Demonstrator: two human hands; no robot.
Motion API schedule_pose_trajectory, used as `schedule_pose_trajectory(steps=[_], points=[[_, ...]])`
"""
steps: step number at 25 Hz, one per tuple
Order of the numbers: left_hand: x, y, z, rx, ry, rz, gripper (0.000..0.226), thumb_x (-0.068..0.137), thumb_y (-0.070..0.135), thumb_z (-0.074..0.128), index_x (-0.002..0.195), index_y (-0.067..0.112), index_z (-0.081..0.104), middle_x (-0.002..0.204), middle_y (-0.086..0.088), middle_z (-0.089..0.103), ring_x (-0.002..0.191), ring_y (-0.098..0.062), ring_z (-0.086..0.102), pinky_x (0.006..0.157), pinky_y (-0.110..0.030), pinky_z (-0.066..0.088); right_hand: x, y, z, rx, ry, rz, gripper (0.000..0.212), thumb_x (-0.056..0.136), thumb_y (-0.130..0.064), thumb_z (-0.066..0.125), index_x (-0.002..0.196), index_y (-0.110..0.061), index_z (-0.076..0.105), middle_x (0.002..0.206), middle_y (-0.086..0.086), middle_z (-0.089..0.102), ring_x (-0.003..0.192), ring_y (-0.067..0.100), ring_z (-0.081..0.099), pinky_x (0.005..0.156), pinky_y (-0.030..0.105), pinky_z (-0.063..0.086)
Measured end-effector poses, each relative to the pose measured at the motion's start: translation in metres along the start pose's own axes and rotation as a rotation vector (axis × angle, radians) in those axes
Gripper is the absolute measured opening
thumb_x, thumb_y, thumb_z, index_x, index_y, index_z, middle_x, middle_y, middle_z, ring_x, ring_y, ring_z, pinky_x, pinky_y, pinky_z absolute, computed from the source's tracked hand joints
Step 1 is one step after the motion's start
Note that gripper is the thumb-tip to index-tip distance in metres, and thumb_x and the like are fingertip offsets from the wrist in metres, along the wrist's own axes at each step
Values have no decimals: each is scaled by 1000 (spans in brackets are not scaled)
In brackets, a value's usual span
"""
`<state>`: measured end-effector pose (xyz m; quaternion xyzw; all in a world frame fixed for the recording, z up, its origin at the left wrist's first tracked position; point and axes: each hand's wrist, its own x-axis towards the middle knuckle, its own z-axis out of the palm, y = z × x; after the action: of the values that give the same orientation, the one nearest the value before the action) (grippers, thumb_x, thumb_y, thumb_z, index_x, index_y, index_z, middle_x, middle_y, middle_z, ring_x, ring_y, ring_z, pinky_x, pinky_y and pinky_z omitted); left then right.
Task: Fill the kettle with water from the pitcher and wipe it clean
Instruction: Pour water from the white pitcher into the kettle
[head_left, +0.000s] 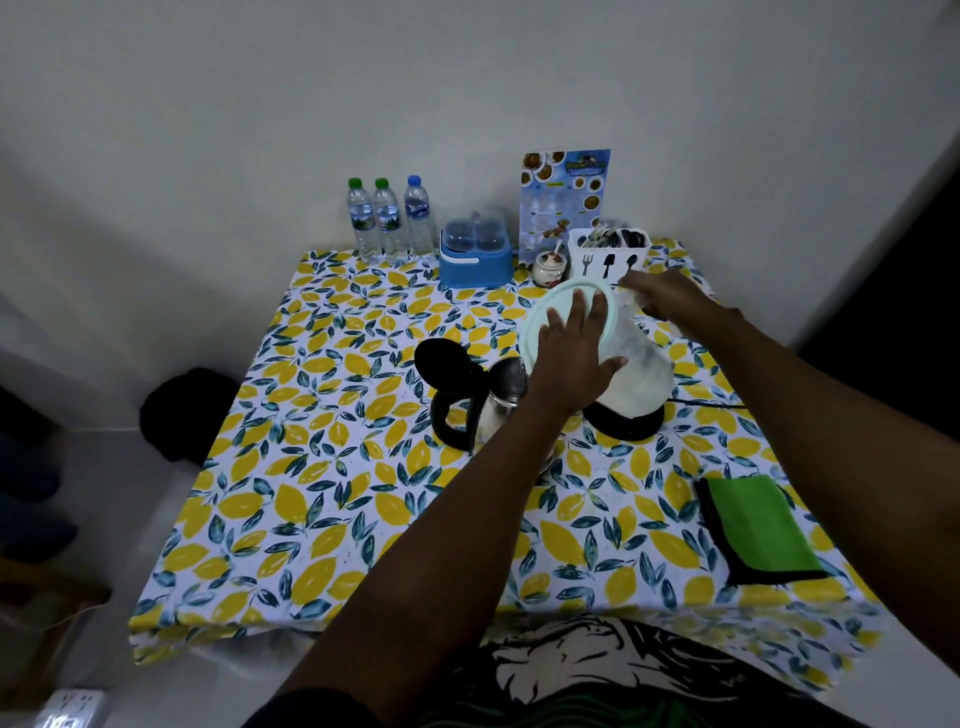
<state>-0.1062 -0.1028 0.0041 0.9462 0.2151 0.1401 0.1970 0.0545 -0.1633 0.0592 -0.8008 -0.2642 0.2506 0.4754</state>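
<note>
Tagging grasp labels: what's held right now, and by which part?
The pitcher: right hand on its handle side, left hand flat on the lid, tilted toward the open kettle.

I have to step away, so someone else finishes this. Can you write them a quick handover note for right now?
Left hand: flat on the pitcher's lid, pressing it.
Right hand: gripping the pitcher at its far side, tilted toward the kettle.
Kettle: lid open, off its black base, left of it.
Green cloth: folded, untouched, near right on the table.
Done: kettle opened, pitcher tipped.
Left: pouring cannot be confirmed; finish filling, close the kettle, wipe it.
</note>
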Motion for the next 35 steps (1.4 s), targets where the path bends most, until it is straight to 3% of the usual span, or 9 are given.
schedule_pose_trajectory(steps=[4,8,14,19,22,26,32,35], points=[[4,9,3,83,-61,42,86,89,45,59,152,14,8,162,-17,5,140,-57,11,113,-63,21,2,26,-7,112,19,18,36,81,-34,64,56,-15,47,50,2,36,44,16,26,49,30,22],[13,21,11,177,-124,85,85,90,45,57,153,16,7,162,-17,2,141,-57,9,114,-63,18,5,57,-16,219,55,99,36,83,-34,63,55,-17,48,37,-7,35,39,13,26,46,28,21],[40,61,48,292,-277,173,87,91,46,55,153,15,3,161,-18,2,140,-57,7,112,-65,17,14,124,-49,416,165,259,34,86,-32,62,58,-18,49,36,-7,38,33,10,30,46,28,23],[65,102,97,366,-352,257,86,91,45,56,152,14,5,161,-18,4,140,-57,10,110,-66,21,16,176,-94,465,246,365,21,90,-30,59,72,-18,59,59,4,38,50,17,31,48,30,26],[80,133,126,414,-406,326,87,89,45,57,152,14,6,161,-19,5,140,-57,11,110,-67,21,17,213,-126,498,326,419,22,88,-29,61,70,-16,57,59,6,35,47,16,29,47,30,22],[97,164,158,435,-438,359,89,88,44,60,152,14,7,160,-20,6,139,-59,10,110,-68,21,16,246,-159,546,373,368,28,86,-29,61,62,-18,53,57,5,33,43,13,29,48,30,21],[116,201,197,448,-430,394,83,90,39,58,151,12,10,159,-22,11,139,-59,12,112,-66,18,19,273,-195,596,373,328,29,95,-23,51,65,-19,52,50,-7,35,44,7,29,50,27,22],[123,207,205,418,-403,402,81,90,42,56,151,11,12,159,-22,12,141,-55,12,112,-63,20,23,277,-204,600,387,316,32,91,-32,51,62,-21,54,45,-9,41,45,8,36,53,31,26]])
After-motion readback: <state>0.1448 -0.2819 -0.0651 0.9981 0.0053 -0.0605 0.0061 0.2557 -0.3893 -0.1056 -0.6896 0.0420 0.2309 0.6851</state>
